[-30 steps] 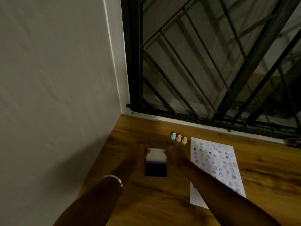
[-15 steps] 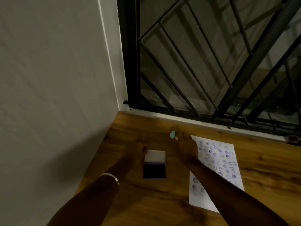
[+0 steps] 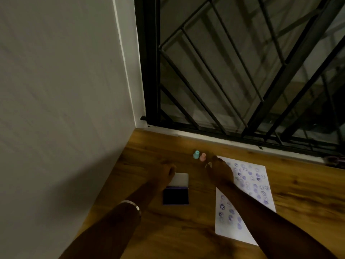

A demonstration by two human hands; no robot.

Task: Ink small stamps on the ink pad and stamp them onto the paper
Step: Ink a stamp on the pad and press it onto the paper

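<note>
An ink pad (image 3: 175,196) lies open on the wooden table, its dark purple pad facing me and its white lid (image 3: 181,180) folded back. My left hand (image 3: 164,173) rests curled on the lid's left corner. A teal stamp (image 3: 196,154) and a pink stamp (image 3: 202,157) stand upright beyond the pad. My right hand (image 3: 219,170) is just right of them, fingers closed around a pale beige stamp (image 3: 208,164) that barely shows. The white paper (image 3: 242,186), covered with several purple prints, lies to the right, partly under my right forearm.
A grey wall (image 3: 65,109) runs along the left side. A black metal window grille (image 3: 224,71) stands behind the table's far edge. A small dark object (image 3: 334,159) sits on the sill at the far right.
My right hand moved from the ink pad's lid up to the row of stamps and closed over the beige one. The left hand stayed at the lid.
</note>
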